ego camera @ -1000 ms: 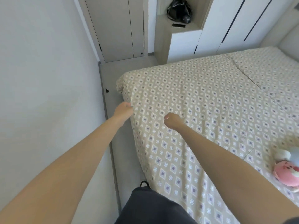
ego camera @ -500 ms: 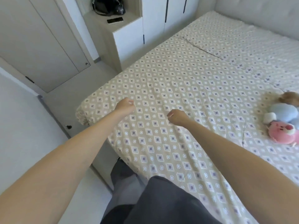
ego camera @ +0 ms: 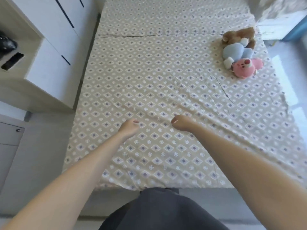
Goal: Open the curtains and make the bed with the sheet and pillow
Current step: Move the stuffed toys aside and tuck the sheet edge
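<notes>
Left hand (ego camera: 129, 127) and right hand (ego camera: 181, 125) on the sheet (ego camera: 149, 72): fingertips curl under, can't tell if they pinch fabric. Left of the sheet, black bag (ego camera: 7, 44) is cut by the frame. On the sheet's far right, 1 brown plush (ego camera: 239, 34) sits half hidden behind the blue plush (ego camera: 234, 51).

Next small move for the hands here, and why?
Probably a short tug of the sheet toward the near edge. Both the left hand and the right hand seem to pinch it with curled fingers, and creases fan out from the right hand toward the plush toys, so the cloth isn't flat yet.
</notes>
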`<state>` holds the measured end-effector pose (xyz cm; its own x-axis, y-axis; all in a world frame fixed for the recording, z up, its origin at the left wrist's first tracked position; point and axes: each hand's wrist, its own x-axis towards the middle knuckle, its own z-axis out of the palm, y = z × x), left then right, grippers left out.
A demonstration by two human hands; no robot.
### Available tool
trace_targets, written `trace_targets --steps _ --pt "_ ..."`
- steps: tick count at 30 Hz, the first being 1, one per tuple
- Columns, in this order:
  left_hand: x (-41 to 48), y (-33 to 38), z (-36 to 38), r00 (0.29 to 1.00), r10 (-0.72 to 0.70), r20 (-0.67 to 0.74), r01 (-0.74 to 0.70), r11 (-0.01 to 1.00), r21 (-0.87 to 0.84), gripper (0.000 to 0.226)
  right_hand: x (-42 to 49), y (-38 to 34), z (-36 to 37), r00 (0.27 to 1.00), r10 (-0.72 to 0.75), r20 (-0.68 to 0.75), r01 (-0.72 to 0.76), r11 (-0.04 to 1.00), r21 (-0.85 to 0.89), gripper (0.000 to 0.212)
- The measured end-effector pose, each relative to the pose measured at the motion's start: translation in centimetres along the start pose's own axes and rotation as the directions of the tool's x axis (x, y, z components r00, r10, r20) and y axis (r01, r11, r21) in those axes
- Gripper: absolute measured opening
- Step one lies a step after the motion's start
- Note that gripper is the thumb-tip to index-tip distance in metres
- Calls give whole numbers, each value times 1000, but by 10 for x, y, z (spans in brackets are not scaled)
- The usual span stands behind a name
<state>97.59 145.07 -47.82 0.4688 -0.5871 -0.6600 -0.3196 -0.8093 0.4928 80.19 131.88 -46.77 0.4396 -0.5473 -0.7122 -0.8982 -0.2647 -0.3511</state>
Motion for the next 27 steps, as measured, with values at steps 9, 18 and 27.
trace_targets --steps 9,18,27 --pt "29 -14 28 990 39 134 -59 986 154 41 -6 32 49 986 158 52 -163 979 122 40" --pt "49 -57 15 960 32 278 -162 874 458 39 -16 13 104 963 267 17 -260 920 292 40" --pt "76 -144 -15 899 91 428 -318 808 497 38 -8 -69 238 923 382 41 -361 826 432 40"
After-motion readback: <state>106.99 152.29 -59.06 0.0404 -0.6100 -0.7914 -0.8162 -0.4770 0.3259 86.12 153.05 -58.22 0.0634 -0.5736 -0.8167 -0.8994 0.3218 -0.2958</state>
